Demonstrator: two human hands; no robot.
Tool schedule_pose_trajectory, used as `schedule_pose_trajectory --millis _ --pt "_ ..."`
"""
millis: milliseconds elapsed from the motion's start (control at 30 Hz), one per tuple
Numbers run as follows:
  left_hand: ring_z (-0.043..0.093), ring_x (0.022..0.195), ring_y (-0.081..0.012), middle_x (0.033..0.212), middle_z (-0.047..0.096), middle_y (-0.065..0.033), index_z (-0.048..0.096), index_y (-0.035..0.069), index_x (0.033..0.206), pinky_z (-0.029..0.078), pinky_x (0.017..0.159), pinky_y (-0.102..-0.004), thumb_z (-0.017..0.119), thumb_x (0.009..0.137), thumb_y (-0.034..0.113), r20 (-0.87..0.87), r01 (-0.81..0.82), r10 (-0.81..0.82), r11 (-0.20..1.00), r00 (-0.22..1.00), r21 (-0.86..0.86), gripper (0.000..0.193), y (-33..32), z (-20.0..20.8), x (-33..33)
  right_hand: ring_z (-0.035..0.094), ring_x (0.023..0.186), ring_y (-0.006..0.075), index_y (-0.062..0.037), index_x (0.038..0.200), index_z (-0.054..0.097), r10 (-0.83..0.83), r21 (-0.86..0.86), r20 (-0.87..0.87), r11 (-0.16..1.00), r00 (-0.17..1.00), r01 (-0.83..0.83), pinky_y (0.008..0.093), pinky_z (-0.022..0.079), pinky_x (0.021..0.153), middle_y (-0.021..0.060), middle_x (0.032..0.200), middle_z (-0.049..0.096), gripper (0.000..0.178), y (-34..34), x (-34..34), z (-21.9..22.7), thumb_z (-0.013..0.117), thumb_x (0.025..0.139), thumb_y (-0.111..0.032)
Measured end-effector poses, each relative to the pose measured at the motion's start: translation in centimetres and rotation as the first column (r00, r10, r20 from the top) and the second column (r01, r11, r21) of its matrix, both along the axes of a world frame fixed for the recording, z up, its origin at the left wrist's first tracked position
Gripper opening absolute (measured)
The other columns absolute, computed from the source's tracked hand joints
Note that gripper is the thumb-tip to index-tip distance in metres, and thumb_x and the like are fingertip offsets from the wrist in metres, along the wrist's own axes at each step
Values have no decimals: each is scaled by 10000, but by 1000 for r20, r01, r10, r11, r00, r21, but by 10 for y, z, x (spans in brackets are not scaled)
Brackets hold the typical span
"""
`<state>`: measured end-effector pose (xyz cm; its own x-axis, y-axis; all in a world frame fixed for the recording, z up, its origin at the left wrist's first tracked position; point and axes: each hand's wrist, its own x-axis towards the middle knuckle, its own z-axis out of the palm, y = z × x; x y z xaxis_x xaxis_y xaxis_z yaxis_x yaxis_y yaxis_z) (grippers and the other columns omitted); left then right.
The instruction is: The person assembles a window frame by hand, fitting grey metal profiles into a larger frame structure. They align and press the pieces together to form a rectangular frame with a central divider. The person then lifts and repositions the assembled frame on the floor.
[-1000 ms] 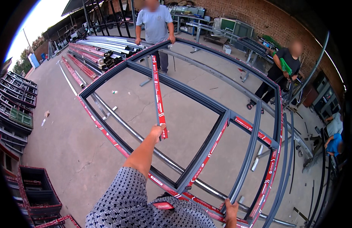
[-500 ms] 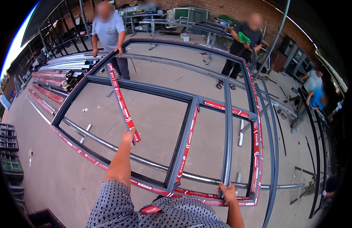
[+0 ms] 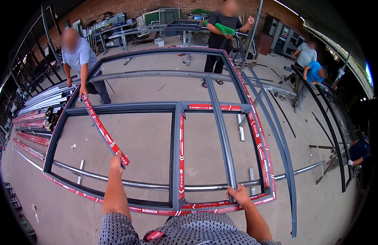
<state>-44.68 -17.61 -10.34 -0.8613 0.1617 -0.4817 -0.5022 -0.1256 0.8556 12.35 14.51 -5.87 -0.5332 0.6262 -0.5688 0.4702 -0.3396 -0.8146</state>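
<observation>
My left hand (image 3: 116,161) grips the near end of a short bar covered in red film (image 3: 101,128), raised over the large left opening of a big dark grey window frame (image 3: 136,108). At its far end, a hand (image 3: 83,92) of the person in the light shirt touches or holds it. My right hand (image 3: 239,194) is closed round the near end of a long grey profile bar (image 3: 221,139), which reaches away across the frame's right part. Red film strips line much of the frame, which rests flat on metal rails (image 3: 144,184).
Another person (image 3: 223,41) stands beyond the frame with a green tool (image 3: 225,30). Stacked metal profiles (image 3: 38,112) lie at the left. Long grey bars (image 3: 274,134) run along the right side. Further right, people work by dark bars (image 3: 325,118).
My view has swung, so the scene sits further left. The person in the light shirt has brought a hand to the red bar's far end. Both my hands keep their grips.
</observation>
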Motion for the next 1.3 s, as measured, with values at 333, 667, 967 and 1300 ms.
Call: schedule_pose_trajectory --millis 333,667,967,1300 --pt "714 1037 -219 1076 686 -49 628 82 1309 602 889 -367 719 1076 467 -91 5 -3 1000 996 20 459 -31 6 -13 711 642 184 -16 1042 608 38 17 -30 999 999 -38 338 579 635 92 785 734 208 -3 -4 9 685 1091 -202" --pt "692 1063 -181 1130 707 -55 682 46 1338 582 926 -345 689 1103 431 -248 63 -101 986 964 -158 451 -15 21 50 679 675 146 -23 1089 587 -36 9 -125 999 992 38 319 569 626 61 810 687 231 -18 -4 24 702 1103 -224" --pt "714 989 -151 1095 735 -65 694 3 1329 595 869 -299 673 1131 299 -357 287 -358 928 863 -237 357 57 27 151 691 716 144 -29 1404 590 -177 -330 -260 940 949 85 328 661 640 48 906 651 578 -20 -16 86 493 1166 -547" --pt "692 1030 -164 1181 735 -94 701 -19 1311 560 945 -325 687 1117 252 -569 326 -597 796 565 -510 334 102 59 244 632 655 95 -24 1402 602 -250 -415 -343 905 905 93 257 597 536 28 873 625 611 -20 -27 107 357 1200 -546"
